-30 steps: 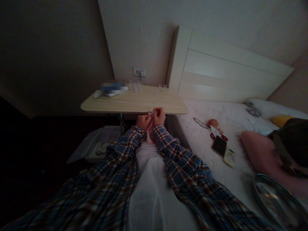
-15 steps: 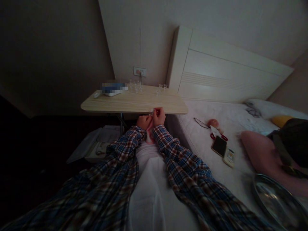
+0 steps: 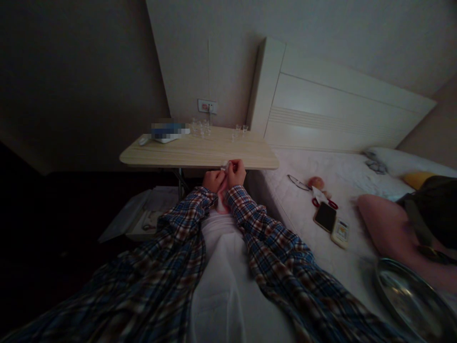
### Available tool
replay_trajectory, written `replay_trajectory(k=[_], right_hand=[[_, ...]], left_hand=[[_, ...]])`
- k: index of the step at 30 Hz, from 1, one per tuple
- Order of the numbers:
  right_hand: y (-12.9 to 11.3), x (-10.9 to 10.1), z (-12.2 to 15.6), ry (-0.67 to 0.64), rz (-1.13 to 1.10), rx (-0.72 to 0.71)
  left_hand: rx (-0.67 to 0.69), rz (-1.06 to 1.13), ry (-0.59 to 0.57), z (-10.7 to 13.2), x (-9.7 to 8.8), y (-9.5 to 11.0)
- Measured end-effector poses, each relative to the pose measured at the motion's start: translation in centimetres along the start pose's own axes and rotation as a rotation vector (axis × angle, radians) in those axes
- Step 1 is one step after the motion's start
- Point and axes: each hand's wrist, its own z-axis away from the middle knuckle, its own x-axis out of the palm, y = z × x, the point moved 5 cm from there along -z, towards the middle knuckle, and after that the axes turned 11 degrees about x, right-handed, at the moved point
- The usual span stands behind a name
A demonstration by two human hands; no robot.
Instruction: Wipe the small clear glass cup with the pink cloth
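1. The pink-and-white cloth hung between the left hand and right hand, just before the worktop's near edge; its long axis ran from the fingers down toward the wearer's lap.
2. Each hand's grip was clamped on cloth, fingers bunched.
3. A small pale piece showed at the top; fingers hid most of it, so its axis could not be told.
4. The shiny dish ran out of view at lower right.

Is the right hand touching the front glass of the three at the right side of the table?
Apart. The head view shows bare tabletop between the right hand and the front glass, which stands farther back.
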Motion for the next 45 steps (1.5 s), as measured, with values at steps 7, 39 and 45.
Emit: replay_trajectory(k=[7,39,45], right_hand=[[-1.6,-0.6,0.1,0.023,-0.055,-0.009],[-21.1,-10.0,1.7,0.073,-0.503,-0.377],[-21.7,-9.6,3.0,-0.030,-0.518,-0.342]], left_hand=[[0.046,0.029,0.053,-0.2,-0.7,1.4],[0.537,-0.576,0.130,2.0,-14.1,22.5],[0.542,-0.477,0.123,3.0,-14.9,23.4]])
